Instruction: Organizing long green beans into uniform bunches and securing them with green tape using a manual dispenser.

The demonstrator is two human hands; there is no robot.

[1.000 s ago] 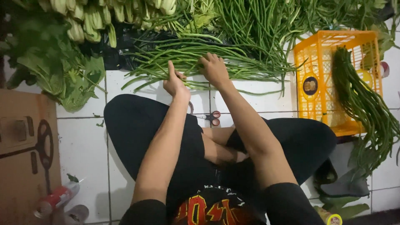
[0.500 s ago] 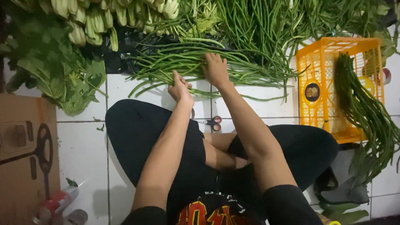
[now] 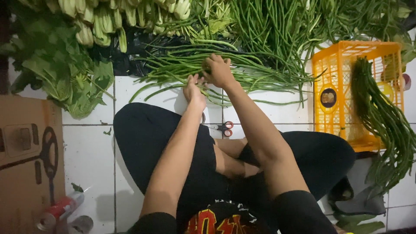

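Head view: long green beans [image 3: 182, 69], seemingly loose; both hands touching.

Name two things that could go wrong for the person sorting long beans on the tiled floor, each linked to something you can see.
The scissors lie on the floor close against the person's leg, partly hidden under the left forearm; a shifting leg could press on them. The long beans under the right hand and left hand cross and tangle with neighbouring piles, so pulling some may drag or snap others. A bundle hangs over the orange crate and might slide off.
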